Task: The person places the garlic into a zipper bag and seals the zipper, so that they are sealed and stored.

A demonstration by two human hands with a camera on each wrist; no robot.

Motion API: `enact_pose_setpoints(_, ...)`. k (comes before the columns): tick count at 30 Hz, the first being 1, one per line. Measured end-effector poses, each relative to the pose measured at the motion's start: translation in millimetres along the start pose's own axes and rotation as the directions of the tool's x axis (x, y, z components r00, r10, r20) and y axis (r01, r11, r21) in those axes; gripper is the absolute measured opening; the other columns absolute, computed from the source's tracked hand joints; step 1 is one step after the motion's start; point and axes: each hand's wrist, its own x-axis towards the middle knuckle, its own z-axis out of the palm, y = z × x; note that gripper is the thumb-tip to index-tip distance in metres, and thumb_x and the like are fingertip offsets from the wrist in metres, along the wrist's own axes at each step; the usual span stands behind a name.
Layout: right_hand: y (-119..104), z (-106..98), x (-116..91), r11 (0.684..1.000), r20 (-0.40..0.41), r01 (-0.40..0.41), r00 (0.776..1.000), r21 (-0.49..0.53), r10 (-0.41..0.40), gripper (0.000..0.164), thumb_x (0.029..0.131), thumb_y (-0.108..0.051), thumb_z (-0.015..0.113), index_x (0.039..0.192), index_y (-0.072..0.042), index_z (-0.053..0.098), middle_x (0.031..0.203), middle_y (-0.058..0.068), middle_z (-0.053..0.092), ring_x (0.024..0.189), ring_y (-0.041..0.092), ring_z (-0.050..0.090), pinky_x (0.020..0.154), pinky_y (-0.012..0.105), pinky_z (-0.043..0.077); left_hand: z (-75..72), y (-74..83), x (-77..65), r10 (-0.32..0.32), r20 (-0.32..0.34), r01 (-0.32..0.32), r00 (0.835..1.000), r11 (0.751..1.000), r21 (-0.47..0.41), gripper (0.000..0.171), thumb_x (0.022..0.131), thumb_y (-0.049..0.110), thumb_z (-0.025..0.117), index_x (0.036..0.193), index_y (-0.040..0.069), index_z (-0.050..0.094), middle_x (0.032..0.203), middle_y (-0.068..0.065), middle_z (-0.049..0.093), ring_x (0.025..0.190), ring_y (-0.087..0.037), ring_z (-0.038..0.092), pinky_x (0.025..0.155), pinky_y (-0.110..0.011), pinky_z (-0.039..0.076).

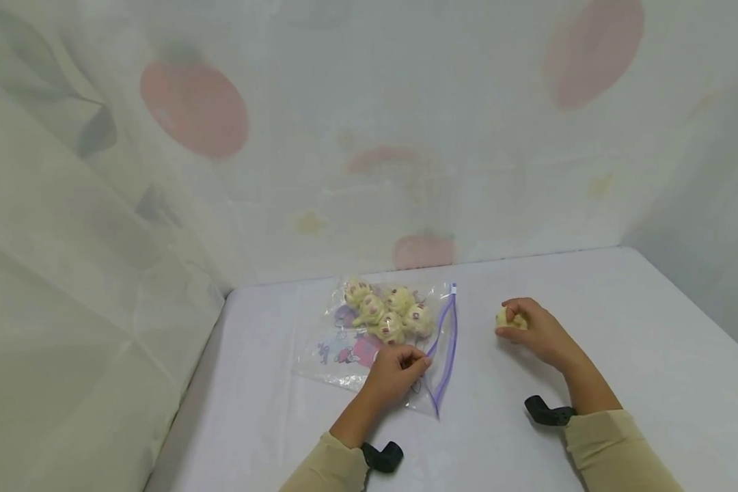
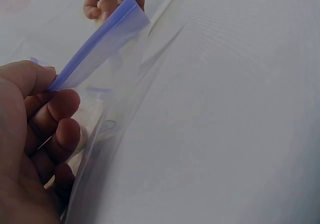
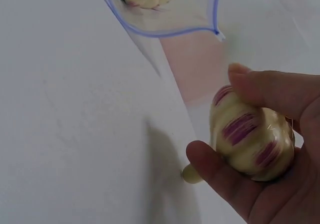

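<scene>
A clear zip bag (image 1: 329, 365) with a purple zip edge lies on the table, its mouth parted toward the right. Inside it sit several pale yellow garlic bulbs (image 1: 391, 326). My left hand (image 1: 395, 374) pinches the purple zip edge (image 2: 95, 41) between thumb and forefinger, lifting that side. To the right of the bag, my right hand (image 1: 538, 333) grips one garlic bulb (image 3: 250, 134), glossy with purple streaks, its short stem poking out past a finger. That bulb is held just above the table, apart from the bag.
A white-covered table (image 1: 492, 437) carries everything. Behind it hangs a pale curtain (image 1: 344, 205) printed with fruit, and another drape (image 1: 98, 307) closes off the left side. Dark wrist-worn mounts (image 1: 383, 456) sit on both forearms.
</scene>
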Motion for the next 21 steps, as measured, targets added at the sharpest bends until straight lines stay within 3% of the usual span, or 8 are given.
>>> enact_pose_setpoints(5, -7, 8, 2, 0.995, 0.007, -0.041, 0.999, 0.095, 0.040, 0.040, 0.081, -0.016, 0.079, 0.100, -0.005, 0.047, 0.144, 0.024, 0.044, 0.125, 0.040, 0.044, 0.091, 0.039, 0.037, 0.6, -4.1, 0.7, -0.002, -0.002, 0.002, 1.000, 1.000, 0.002, 0.016, 0.092, 0.028, 0.070, 0.084, 0.015, 0.074, 0.064, 0.005, 0.055, 0.056, -0.003, 0.046, 0.052, -0.019, 0.040)
enact_pose_setpoints(10, -12, 15, 2, 0.987, 0.031, -0.060, 0.998, 0.147, 0.056, 0.039, 0.081, -0.003, 0.070, 0.111, -0.005, 0.045, 0.144, 0.024, 0.042, 0.121, 0.036, 0.045, 0.089, 0.035, 0.042, -0.1, -5.4, 0.6, 0.008, 0.003, -0.008, 1.000, 1.000, -0.002, 0.019, 0.092, 0.032, 0.070, 0.082, 0.016, 0.074, 0.064, 0.005, 0.055, 0.056, -0.004, 0.047, 0.052, -0.020, 0.041)
enact_pose_setpoints(16, -20, 23, 1, 0.981, 0.052, -0.067, 0.997, 0.181, 0.059, 0.044, 0.087, -0.020, 0.072, 0.115, -0.007, 0.041, 0.128, 0.019, 0.052, 0.104, 0.028, 0.051, 0.078, 0.032, 0.045, -0.7, -4.2, 0.4, 0.019, 0.008, -0.019, 1.000, 1.000, 0.011, 0.019, 0.092, 0.031, 0.069, 0.083, 0.015, 0.074, 0.063, 0.007, 0.055, 0.056, -0.003, 0.046, 0.052, -0.020, 0.041)
enact_pose_setpoints(21, -23, 30, 2, 0.984, 0.065, -0.032, 0.998, 0.174, 0.021, 0.047, 0.085, -0.027, 0.077, 0.109, -0.007, 0.042, 0.121, 0.016, 0.056, 0.096, 0.025, 0.052, 0.073, 0.032, 0.045, -1.2, -3.7, 0.9, 0.021, 0.008, -0.021, 1.000, 1.000, 0.014, 0.018, 0.092, 0.029, 0.069, 0.083, 0.015, 0.074, 0.063, 0.008, 0.055, 0.056, -0.002, 0.046, 0.052, -0.020, 0.041)
